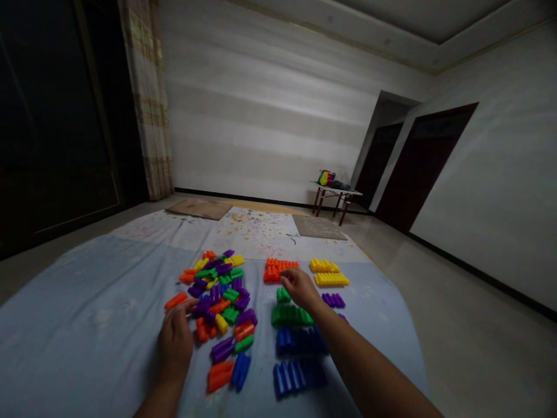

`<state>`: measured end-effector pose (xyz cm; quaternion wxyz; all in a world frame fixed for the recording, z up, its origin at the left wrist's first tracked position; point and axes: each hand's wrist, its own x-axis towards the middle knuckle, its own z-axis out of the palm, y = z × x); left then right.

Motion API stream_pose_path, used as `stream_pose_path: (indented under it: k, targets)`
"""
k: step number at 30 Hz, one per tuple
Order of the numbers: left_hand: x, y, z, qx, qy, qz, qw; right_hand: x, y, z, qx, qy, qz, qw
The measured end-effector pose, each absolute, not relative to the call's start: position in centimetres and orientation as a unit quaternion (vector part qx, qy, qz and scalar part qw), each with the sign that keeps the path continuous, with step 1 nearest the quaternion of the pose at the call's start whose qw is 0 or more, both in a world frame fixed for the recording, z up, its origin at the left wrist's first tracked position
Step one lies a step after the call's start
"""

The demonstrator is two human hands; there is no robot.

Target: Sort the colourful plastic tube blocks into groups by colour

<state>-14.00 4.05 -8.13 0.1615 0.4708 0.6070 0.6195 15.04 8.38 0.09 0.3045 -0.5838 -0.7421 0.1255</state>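
A cloth-covered table (pixel 126 273) fills the lower frame. At lower centre-left lies a mixed pile of coloured plastic pieces (pixel 221 296); at lower centre-right, pieces stand grouped by colour: blue rows (pixel 289 377) lowest, a green row (pixel 289 316) above, then orange rows (pixel 276 267), with yellow rows (pixel 331 280) and purple pieces (pixel 333 300) to their right. My right hand (pixel 300 287), fingers bunched, is over the green and orange groups; whether it pinches a piece, I cannot tell. My left hand (pixel 176 334), fingers loosely curled, is at the pile's left edge.
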Motion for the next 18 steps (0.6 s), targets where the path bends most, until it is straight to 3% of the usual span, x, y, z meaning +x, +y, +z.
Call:
stream_pose_path:
  k: [7,13,18]
  targets:
    - [-13.3,3.5,-7.5,0.46,0.603,0.629,0.172,8.5,1.5,0.8,-0.405,-0.868,0.185,0.219]
    - [-13.1,3.2,-7.4,0.461,0.605,0.626,0.172,5.2,0.1,-0.8,-0.375,-0.9,0.156,0.157]
    - [-13.0,3.3,-7.3,0.455,0.605,0.63,0.174,3.3,-0.3,-1.3,-0.449,-0.884,0.078,0.109]
